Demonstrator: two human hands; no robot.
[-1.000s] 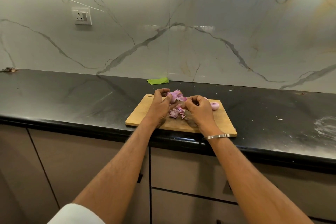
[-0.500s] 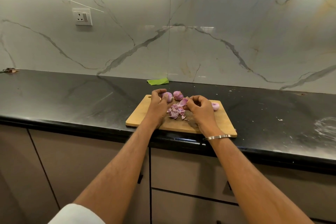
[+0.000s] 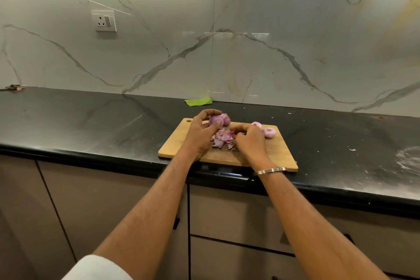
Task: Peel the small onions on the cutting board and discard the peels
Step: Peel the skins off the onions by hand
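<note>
Head cam: small onion (image 3: 214, 120) sits at the far edge of the cutting board (image 3: 181, 143), left hand (image 3: 200, 132) curled round it. Right hand (image 3: 248, 137) has fingers curled beside the peel pile (image 3: 221, 138); can't tell if it's pinching any. Loose skins could easily scatter onto the black counter (image 3: 91, 120) when swept.

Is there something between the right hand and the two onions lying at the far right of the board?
Nothing visible blocks them. The right hand lies on the cutting board directly beside the two onions; the peel pile is on its other side.
</note>
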